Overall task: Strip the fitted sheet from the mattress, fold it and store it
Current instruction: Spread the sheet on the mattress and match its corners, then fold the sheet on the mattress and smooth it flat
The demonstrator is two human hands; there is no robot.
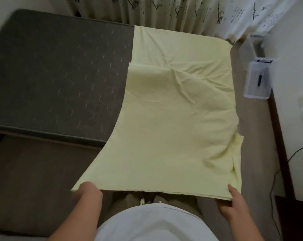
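The pale yellow fitted sheet [173, 119] lies folded into a long strip over the right part of the bare dark grey mattress [56, 75]. Its near end hangs off the mattress toward me, lifted in the air. My left hand [85, 190] grips the near left corner, thumb on top. The near right corner is pinched by my right hand [231, 199], thumb above the cloth and fingers below. The sheet is wrinkled in its middle, with an extra flap folded over on the right side.
A clear plastic storage box [257, 79] stands on the floor at the right by the white wall. Patterned curtains [164, 11] hang behind the mattress. A dark cable [275, 180] trails on the floor at the right. The brown floor [34, 180] lies at the left.
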